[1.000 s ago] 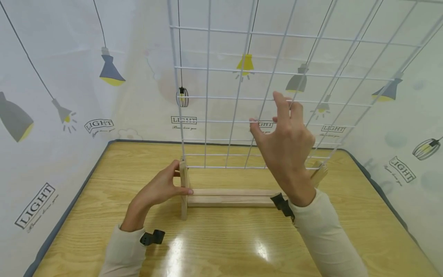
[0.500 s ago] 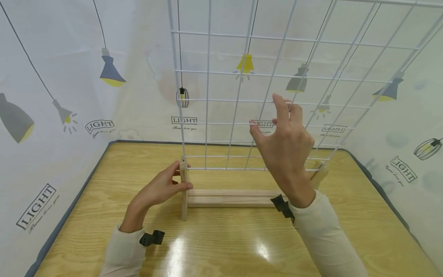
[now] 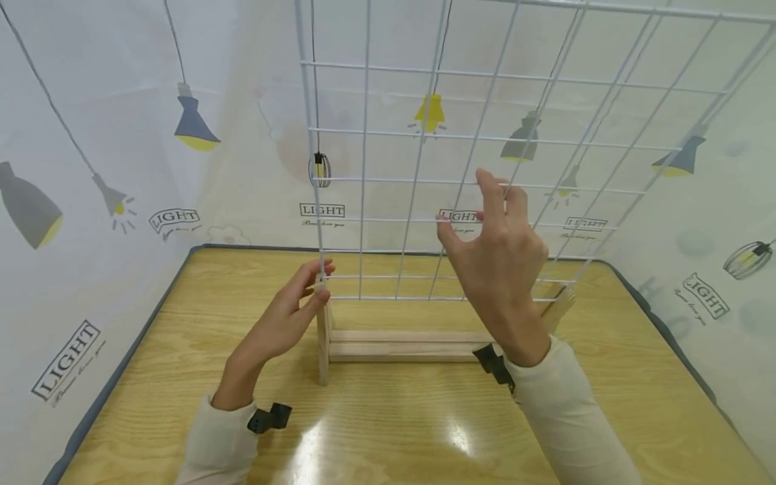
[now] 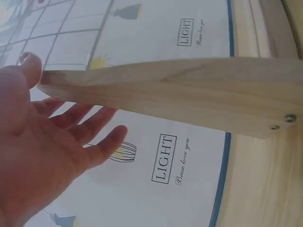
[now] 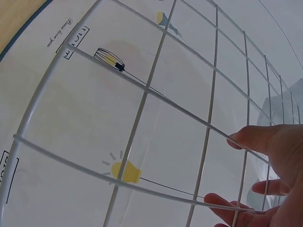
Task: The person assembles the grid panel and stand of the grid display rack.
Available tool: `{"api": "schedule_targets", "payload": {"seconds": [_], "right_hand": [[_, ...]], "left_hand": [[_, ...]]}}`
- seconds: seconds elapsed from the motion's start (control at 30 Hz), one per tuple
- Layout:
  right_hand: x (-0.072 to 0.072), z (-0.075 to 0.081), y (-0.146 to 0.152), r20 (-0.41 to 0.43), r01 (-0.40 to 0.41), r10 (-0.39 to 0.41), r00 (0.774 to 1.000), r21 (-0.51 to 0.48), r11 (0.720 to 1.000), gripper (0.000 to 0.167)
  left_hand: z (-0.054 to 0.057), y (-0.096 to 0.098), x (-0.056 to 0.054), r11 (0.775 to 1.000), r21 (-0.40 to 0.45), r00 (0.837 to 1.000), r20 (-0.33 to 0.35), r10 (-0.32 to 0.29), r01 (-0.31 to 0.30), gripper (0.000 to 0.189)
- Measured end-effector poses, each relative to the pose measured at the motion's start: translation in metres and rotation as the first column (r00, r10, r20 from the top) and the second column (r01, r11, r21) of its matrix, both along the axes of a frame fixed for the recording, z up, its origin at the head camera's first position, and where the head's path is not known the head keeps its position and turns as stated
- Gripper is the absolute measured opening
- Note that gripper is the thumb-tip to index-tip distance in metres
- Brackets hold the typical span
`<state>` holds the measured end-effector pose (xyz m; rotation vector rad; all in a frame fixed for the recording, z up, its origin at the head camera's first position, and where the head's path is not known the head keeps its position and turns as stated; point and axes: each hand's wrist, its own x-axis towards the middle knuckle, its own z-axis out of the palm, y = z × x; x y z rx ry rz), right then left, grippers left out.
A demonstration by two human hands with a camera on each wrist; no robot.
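A white wire grid panel point(image 3: 418, 168) stands tilted over a wooden stand. Its bottom edge lies between the stand's left upright point(image 3: 324, 343) and right upright point(image 3: 558, 306). My right hand point(image 3: 503, 263) grips the grid's wires right of the middle; in the right wrist view its thumb point(image 5: 246, 136) and fingers hook about them. My left hand point(image 3: 281, 320) is at the top of the left upright, thumb on the near side and fingers beyond. In the left wrist view, the upright's tip point(image 4: 57, 80) lies between thumb and fingers. Two screws point(image 4: 289, 118) show near its lower end.
A wooden crossbar point(image 3: 406, 347) joins the uprights low over the wood-grain table point(image 3: 388, 424). Pale sheeting point(image 3: 254, 175) printed with lamps and LIGHT labels encloses the table's back and sides. Small black devices point(image 3: 269, 417) sit on both wrists.
My left hand has slid up the left upright to its top. The grid has tipped and lowered slightly, bringing its upper edge further into view, and my right hand has sunk a little with it.
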<state>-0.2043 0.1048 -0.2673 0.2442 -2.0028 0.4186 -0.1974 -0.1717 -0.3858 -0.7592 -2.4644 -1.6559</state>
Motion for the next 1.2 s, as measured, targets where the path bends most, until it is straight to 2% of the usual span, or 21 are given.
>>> {"api": "schedule_targets", "payload": {"seconds": [0.1,0.33,0.47,0.6,0.77,0.87,0.97,1.07,1.2], "right_hand": [[0.000,-0.001,0.000,-0.003,-0.002,0.002,1.000,0.010,1.000,0.059],[-0.001,-0.003,0.002,0.005,0.005,-0.005,1.000,0.007,1.000,0.061],[-0.002,-0.004,0.003,0.004,0.001,-0.001,1.000,0.005,1.000,0.060],[-0.002,-0.004,0.003,0.011,-0.006,0.006,1.000,0.002,1.000,0.060],[-0.003,-0.004,0.002,0.019,-0.007,0.007,1.000,-0.003,1.000,0.060],[-0.004,-0.005,0.001,0.026,-0.003,0.003,1.000,-0.010,1.000,0.061],[-0.004,-0.006,0.001,0.029,-0.001,0.001,1.000,-0.015,1.000,0.062],[-0.003,-0.007,0.002,0.033,0.001,-0.001,0.999,-0.001,1.000,0.062],[-0.003,-0.007,0.002,0.040,-0.001,0.001,0.999,0.006,1.000,0.064]], "left_hand": [[0.004,0.003,0.001,0.999,0.052,1.000,-0.023,0.003,-0.002,0.043],[0.007,0.006,0.000,0.996,0.088,0.999,-0.036,0.006,-0.003,0.040],[0.014,0.011,-0.003,0.984,0.178,0.993,-0.111,0.037,-0.016,0.039],[0.026,0.019,-0.006,0.962,0.271,0.975,-0.207,0.079,-0.020,0.039],[0.035,0.029,-0.011,0.928,0.373,0.962,-0.260,0.087,0.017,0.038],[0.036,0.036,-0.013,0.898,0.439,0.962,-0.258,0.093,0.031,0.037],[0.035,0.041,-0.014,0.863,0.505,0.966,-0.232,0.116,0.018,0.036],[0.034,0.046,-0.014,0.838,0.545,0.966,-0.204,0.160,-0.024,0.033],[0.036,0.053,-0.013,0.819,0.566,0.956,-0.178,0.233,-0.094,0.030]]}}
